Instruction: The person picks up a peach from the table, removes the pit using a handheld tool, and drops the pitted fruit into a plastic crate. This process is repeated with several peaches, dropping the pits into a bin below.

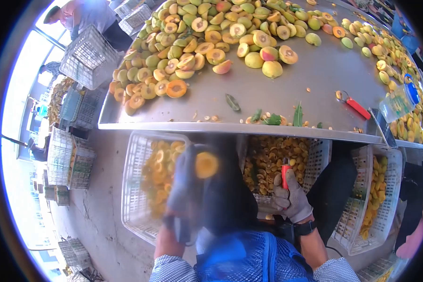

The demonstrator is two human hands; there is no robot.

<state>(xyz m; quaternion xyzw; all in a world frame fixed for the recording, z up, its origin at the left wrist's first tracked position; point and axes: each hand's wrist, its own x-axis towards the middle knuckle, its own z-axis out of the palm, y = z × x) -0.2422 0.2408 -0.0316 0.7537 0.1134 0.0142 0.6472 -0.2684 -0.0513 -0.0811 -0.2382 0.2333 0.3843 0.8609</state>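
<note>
My left hand (179,183), gloved and smeared by motion, is over the left crate's inner side. An apricot half (206,165), cut face up, sits at its fingers in front of my dark trouser leg. My right hand (292,196), in a grey glove, is closed around a red-handled tool (285,176) that points up; its tip is hard to see. Beyond that hand is a middle crate (318,157) of small brownish-yellow fruit pieces, under the table edge. The white left crate (135,188) holds yellow-orange apricot halves.
A metal table (315,75) bears a large heap of apricots (192,42), whole and halved, with leaves and pits near its edge. A red-handled tool (358,108) and clear bottle (397,105) lie at right. Another crate (362,202) stands right of my leg. A person (87,21) is back left.
</note>
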